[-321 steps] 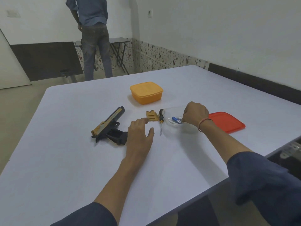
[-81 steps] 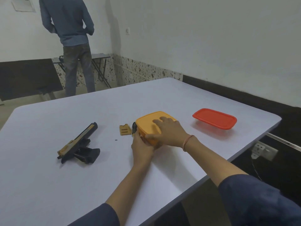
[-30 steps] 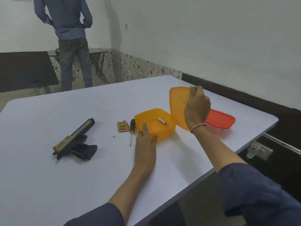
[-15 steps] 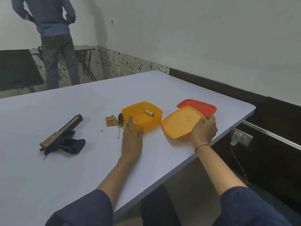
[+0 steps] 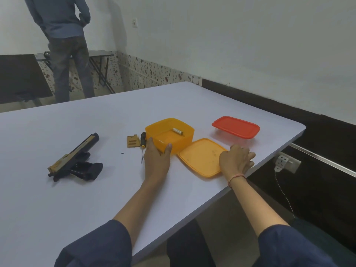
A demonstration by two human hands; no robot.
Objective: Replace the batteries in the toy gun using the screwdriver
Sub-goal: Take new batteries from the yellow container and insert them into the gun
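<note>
You've just set the orange lid (image 5: 200,157) flat on the bench (image 5: 96,189), right fingers (image 5: 248,158) relaxed at its edge, left fingers (image 5: 150,143) spread bracing the box (image 5: 185,141), baring a battery (image 5: 177,131); the toy gun (image 5: 74,158) lies well left.

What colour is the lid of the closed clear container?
Red; the rectangular plastic lid shows best in the head view.

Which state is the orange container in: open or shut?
Open. The orange container has its lid lying flat on the table beside it, and one battery shows inside.
</note>
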